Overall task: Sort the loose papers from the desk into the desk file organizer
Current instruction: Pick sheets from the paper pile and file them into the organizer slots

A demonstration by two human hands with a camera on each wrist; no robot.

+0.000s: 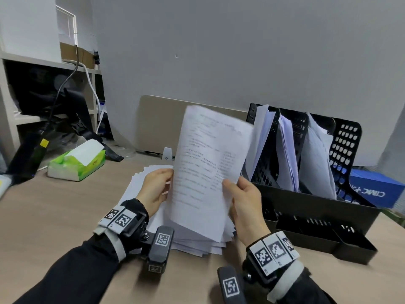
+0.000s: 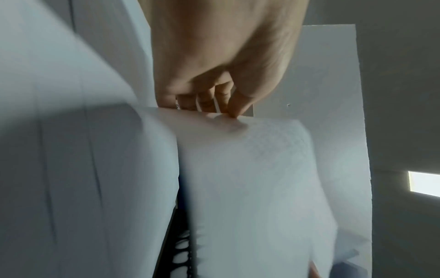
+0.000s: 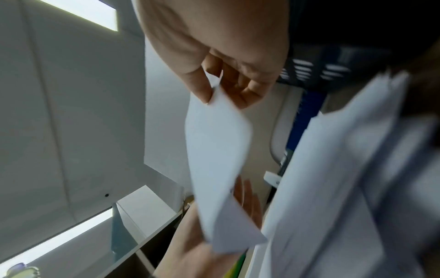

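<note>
Between both hands, a printed sheet (image 1: 208,167) stands raised above the loose stack (image 1: 197,238): left hand (image 1: 154,187) and right hand (image 1: 243,200) pinch its edges. Probable step: reading before filing. Next move: carry rightward into the organizer (image 1: 317,194) beyond the right hand.

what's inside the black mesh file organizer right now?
The black mesh file organizer holds white sheets standing in its three upright slots. The low front tray compartments look empty. The printed sheet held by both hands covers the organizer's left edge.
</note>
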